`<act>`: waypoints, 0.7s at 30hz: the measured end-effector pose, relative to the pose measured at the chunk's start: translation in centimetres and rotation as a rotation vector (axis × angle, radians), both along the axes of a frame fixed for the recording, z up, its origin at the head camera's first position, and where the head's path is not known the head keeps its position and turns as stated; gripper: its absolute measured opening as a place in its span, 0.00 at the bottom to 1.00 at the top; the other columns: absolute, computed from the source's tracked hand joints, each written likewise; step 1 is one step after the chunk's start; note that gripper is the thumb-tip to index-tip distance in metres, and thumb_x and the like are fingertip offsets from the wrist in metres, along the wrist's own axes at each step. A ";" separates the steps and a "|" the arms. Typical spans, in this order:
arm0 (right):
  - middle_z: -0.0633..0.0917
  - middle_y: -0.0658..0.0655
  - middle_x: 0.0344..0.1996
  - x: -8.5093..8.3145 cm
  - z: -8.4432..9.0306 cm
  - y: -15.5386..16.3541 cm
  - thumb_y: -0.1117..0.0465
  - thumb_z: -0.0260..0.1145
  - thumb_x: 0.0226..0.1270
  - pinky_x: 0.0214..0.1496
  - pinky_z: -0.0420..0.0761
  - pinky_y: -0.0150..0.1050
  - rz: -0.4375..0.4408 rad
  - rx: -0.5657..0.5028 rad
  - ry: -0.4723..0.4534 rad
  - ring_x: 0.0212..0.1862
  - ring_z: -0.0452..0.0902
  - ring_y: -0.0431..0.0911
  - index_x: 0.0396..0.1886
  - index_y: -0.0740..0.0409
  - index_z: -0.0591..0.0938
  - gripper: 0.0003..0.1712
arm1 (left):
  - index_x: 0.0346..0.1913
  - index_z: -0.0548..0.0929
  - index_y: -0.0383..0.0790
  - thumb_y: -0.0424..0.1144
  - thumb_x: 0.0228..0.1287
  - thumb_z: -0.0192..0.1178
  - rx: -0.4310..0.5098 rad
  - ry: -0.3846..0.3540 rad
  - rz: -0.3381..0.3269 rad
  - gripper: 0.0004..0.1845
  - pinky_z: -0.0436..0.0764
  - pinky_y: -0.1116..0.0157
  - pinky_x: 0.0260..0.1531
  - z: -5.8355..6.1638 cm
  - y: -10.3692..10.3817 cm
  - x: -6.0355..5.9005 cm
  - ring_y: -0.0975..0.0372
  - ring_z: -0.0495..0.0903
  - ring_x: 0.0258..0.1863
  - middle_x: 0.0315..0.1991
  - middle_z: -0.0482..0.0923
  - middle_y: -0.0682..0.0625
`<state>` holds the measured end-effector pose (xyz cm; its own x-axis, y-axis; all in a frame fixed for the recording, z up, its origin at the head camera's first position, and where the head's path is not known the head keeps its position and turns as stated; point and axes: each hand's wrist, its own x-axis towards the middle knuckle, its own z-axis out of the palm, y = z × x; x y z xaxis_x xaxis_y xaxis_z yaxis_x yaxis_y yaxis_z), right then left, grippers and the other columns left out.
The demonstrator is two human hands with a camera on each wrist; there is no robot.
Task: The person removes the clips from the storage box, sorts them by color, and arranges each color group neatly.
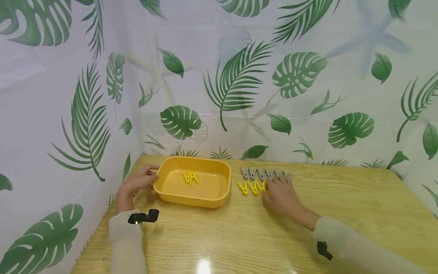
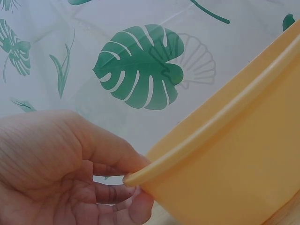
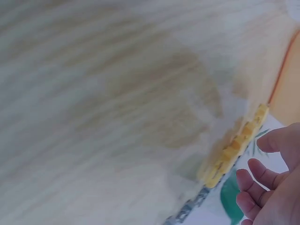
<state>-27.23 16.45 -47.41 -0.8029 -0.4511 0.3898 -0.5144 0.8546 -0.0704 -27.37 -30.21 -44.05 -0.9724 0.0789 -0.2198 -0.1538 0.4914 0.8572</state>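
Note:
My left hand (image 1: 138, 183) pinches the left rim of a yellow plastic basin (image 1: 191, 201). In the left wrist view, the thumb lies above the basin's rim (image 2: 187, 152) with curled fingers below. Yellow clothespins (image 1: 190, 177) lie together inside the basin. To its right, a row of yellow clothespins (image 1: 253, 188) sits in front of a row of grey clothespins (image 1: 261, 175). My right hand (image 1: 282, 194) is over the right end of the rows, partly hiding them. In the right wrist view its fingers (image 3: 265, 174) are loosely bent and spread near the yellow clothespins (image 3: 234, 149), holding nothing visible.
A wooden table (image 1: 212, 236) carries everything. Behind and to the left hangs a white cloth (image 1: 219, 91) printed with green leaves. A dark wrist camera (image 1: 143, 217) is on the left sleeve, another (image 1: 323, 250) on the right.

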 end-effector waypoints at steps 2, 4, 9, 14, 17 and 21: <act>0.81 0.55 0.29 -0.2 0.4 -0.7 0.59 0.73 0.63 0.47 0.67 0.52 0.012 0.000 0.019 0.37 0.66 0.51 0.32 0.58 0.79 0.10 | 0.74 0.62 0.30 0.35 0.72 0.52 -0.002 0.002 -0.004 0.30 0.82 0.61 0.39 0.1 0.0 0.1 0.58 0.77 0.35 0.55 0.74 0.32; 0.80 0.55 0.29 -0.4 0.8 -1.6 0.59 0.73 0.63 0.48 0.69 0.53 0.019 -0.001 0.036 0.37 0.67 0.52 0.33 0.58 0.79 0.11 | 0.74 0.63 0.30 0.35 0.72 0.52 0.002 0.003 -0.003 0.30 0.82 0.61 0.39 0.1 0.0 0.1 0.58 0.77 0.35 0.54 0.74 0.32; 0.79 0.55 0.30 -1.0 2.0 -4.0 0.59 0.73 0.64 0.47 0.68 0.53 0.076 -0.032 0.057 0.37 0.66 0.52 0.35 0.58 0.80 0.10 | 0.74 0.62 0.29 0.35 0.73 0.52 0.008 0.011 -0.011 0.30 0.83 0.61 0.38 0.0 0.0 0.1 0.57 0.77 0.35 0.55 0.75 0.32; 0.79 0.55 0.32 -2.3 3.1 -6.8 0.61 0.71 0.65 0.49 0.67 0.54 0.164 -0.058 0.065 0.39 0.66 0.53 0.37 0.59 0.81 0.08 | 0.74 0.62 0.30 0.35 0.73 0.52 0.010 0.008 -0.004 0.30 0.83 0.60 0.39 0.0 -0.2 0.0 0.58 0.78 0.35 0.56 0.74 0.30; 0.80 0.56 0.33 -3.2 3.6 -8.6 0.63 0.71 0.65 0.49 0.69 0.52 0.225 -0.061 0.053 0.40 0.66 0.52 0.38 0.58 0.82 0.06 | 0.74 0.62 0.29 0.35 0.73 0.52 0.016 0.014 -0.009 0.30 0.83 0.60 0.38 -0.1 -0.3 0.0 0.58 0.78 0.35 0.57 0.74 0.29; 0.82 0.55 0.35 -4.0 4.2 -11.1 0.62 0.71 0.66 0.49 0.71 0.49 0.300 -0.026 0.011 0.41 0.68 0.51 0.40 0.55 0.84 0.06 | 0.74 0.62 0.29 0.35 0.74 0.52 0.023 0.023 -0.015 0.29 0.83 0.60 0.37 -0.3 -0.4 -0.1 0.58 0.78 0.35 0.57 0.74 0.29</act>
